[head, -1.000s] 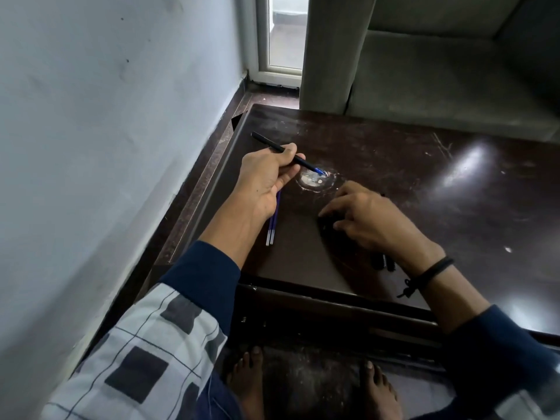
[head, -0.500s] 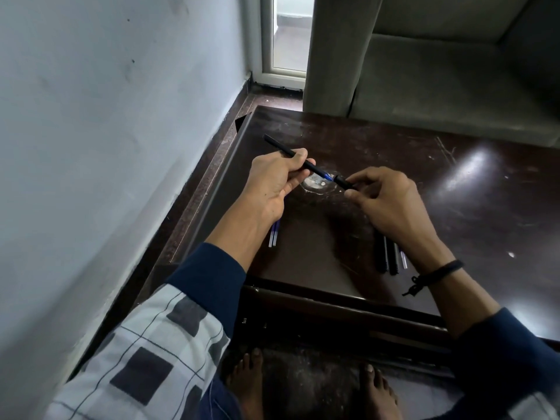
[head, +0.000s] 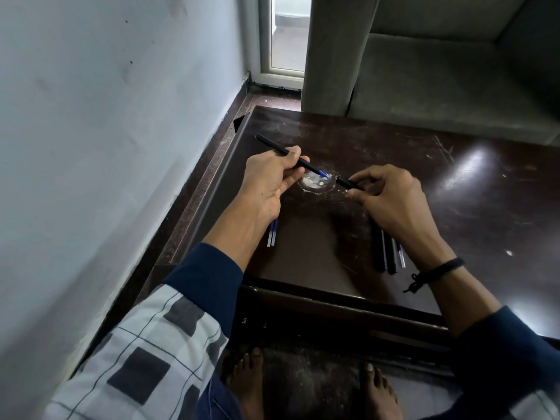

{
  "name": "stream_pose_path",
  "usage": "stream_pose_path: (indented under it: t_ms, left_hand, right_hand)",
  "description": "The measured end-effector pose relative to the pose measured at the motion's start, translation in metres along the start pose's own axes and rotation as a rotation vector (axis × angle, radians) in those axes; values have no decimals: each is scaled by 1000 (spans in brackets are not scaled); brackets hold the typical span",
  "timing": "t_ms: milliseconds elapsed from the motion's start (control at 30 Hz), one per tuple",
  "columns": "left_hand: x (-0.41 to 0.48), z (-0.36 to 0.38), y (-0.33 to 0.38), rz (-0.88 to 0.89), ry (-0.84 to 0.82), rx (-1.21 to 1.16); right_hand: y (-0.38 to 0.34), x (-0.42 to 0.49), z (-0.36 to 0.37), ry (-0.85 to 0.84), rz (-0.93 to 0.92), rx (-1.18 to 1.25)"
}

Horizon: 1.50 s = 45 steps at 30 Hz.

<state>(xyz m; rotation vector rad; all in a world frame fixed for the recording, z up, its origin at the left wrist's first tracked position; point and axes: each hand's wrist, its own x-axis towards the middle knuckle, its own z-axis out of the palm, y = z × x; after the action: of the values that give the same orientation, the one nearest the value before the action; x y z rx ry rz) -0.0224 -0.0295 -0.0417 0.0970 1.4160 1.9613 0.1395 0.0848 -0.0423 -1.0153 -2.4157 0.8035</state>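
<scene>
While hands (head: 266, 183) (head: 391, 204) hold pen (head: 270, 144), cap (head: 345, 183), table's (head: 303, 262) L edge runs nr wall (head: 106, 131).

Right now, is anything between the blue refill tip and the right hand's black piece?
Nothing visible: only a short open gap separates the blue refill tip from the black piece the right hand pinches.
</scene>
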Motion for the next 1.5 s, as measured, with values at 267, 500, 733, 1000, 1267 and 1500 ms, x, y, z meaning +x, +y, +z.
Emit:
stream_pose_path:
  t_ms: [267,500,733,1000,1267,1500]
  left_hand:
    - [-3,8,-15,-41,-75,55]
    - [-9,12,-21,-58,-91,91]
    - [-19,18,-26,-5,-62,72]
    - [-26,18,-28,16,-39,84]
    - [-27,19,-26,-30,-78,19]
    - [-28,20,-26,-150,-271,248]
  right_hand:
    - [-7,-6,13,21,-95,19]
    - [-7,-8,17,59,-139,5]
    - [-8,-9,13,109,-165,19]
    - [-9,-11,12,103,-219,-29]
    - [-8,-9,7,97,-186,-48]
    - [0,2,-3,84,-3,6]
